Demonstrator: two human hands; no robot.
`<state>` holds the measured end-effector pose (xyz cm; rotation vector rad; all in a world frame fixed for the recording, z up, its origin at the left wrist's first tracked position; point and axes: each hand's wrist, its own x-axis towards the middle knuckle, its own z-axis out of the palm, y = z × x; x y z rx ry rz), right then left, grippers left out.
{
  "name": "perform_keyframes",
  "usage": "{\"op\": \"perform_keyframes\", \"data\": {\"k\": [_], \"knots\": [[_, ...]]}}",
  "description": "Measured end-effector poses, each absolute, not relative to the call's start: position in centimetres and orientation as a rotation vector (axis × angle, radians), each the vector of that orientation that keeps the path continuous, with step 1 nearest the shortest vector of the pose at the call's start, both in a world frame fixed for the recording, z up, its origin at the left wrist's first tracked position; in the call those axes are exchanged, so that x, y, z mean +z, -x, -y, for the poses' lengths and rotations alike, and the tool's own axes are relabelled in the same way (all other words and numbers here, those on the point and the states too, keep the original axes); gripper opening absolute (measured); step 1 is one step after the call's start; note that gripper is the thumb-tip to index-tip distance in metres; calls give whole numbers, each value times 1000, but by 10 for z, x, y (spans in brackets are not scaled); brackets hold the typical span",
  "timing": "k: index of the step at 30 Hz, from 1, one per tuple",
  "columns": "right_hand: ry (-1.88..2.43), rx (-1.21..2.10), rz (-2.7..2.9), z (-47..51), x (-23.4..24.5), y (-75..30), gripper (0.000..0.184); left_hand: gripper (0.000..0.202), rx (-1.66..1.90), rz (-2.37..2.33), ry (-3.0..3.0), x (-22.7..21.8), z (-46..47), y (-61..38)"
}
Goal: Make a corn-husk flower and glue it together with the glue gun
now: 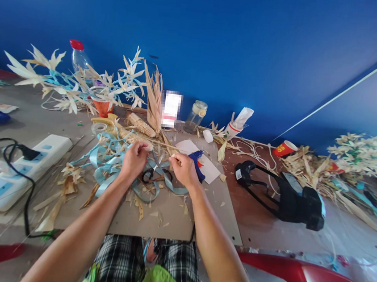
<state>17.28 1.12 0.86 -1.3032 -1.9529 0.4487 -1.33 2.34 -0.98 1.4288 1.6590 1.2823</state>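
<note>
My left hand (136,157) is closed in a pinch above the table; what its fingertips hold is too small to make out. Facing it, my right hand (183,167) pinches what looks like a small pale piece of corn husk. Between and just below both hands lie scissors (156,166) with black handles. Light blue ribbon (105,178) curls in loops around my left wrist and under the hands. Beside my right hand, a blue glue gun (198,164) rests on white paper (213,169). A thin tan stalk (163,144) stretches just beyond my fingers.
Behind the hands are a corn cob (142,124), a tape roll (99,128), a glass jar (196,116) and husk flowers (70,95). A power strip (34,165) with black cables lies left. Right are a black headset (283,198), a red cup (285,148) and husk piles (310,167).
</note>
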Motion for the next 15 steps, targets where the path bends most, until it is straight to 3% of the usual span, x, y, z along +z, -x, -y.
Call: {"op": "perform_keyframes", "data": {"k": [4,11,15], "knots": [[1310,448,1923,-11,10,-174,30,24,1204,-1706,-1691,-13,-23,14],[1311,442,1944,-12,11,-173,28,34,671,-1893,-2079,-13,-10,7],[1307,431,1924,-11,11,-172,27,30,890,-1771,-2031,-13,-13,8]]}}
